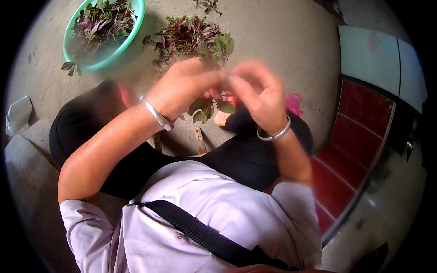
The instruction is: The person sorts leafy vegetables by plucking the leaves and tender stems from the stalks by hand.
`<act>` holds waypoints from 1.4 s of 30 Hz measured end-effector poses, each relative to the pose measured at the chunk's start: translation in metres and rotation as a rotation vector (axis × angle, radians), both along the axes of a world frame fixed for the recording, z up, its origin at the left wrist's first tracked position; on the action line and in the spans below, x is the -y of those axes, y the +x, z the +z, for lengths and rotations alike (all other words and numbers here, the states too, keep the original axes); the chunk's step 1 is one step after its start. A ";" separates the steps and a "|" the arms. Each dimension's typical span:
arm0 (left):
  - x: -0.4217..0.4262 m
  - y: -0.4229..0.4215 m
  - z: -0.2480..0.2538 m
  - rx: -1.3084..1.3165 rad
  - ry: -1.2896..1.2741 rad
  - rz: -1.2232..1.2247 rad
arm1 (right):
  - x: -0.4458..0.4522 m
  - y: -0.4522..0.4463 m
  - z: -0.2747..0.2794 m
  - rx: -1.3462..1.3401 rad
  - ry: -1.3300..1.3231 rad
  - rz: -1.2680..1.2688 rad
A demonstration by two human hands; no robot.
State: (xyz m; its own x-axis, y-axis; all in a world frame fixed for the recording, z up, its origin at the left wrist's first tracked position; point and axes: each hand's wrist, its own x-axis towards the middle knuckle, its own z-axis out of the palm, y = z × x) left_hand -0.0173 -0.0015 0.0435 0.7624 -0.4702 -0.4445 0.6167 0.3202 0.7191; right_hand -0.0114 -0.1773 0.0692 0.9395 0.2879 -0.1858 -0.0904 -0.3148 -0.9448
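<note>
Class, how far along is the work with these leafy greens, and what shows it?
Seemingly partway. Likely done: the leaves heaped in the basin. In hand: a sprig hanging under the left hand, the right hand meeting it, fingers blurred. Probably left: the pile on the floor, plus a small bunch beyond.
</note>
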 end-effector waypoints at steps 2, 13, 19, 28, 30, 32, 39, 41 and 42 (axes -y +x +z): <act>0.000 0.000 -0.001 -0.003 0.015 0.002 | 0.001 0.000 -0.001 -0.010 0.004 0.000; 0.000 0.000 0.000 -0.045 -0.025 0.015 | 0.003 0.003 0.004 -0.221 0.112 -0.007; 0.001 -0.001 0.000 -0.069 -0.043 0.014 | 0.003 0.004 0.003 -0.324 0.190 -0.058; 0.001 -0.003 -0.001 -0.056 -0.057 -0.008 | 0.004 0.005 0.003 -0.383 0.291 -0.088; 0.001 -0.001 0.000 -0.041 -0.066 -0.008 | 0.007 0.005 0.005 -0.375 0.263 -0.055; 0.000 0.000 0.000 -0.046 -0.070 -0.014 | 0.009 0.005 0.007 -0.352 0.250 -0.018; -0.004 0.005 0.008 -0.054 -0.047 0.001 | 0.007 0.005 0.013 -0.268 0.290 0.004; -0.001 0.004 0.010 -0.002 -0.078 0.003 | 0.006 0.005 0.012 -0.223 0.294 0.011; -0.001 0.004 0.011 0.024 -0.093 0.004 | 0.006 0.005 0.011 -0.196 0.287 0.017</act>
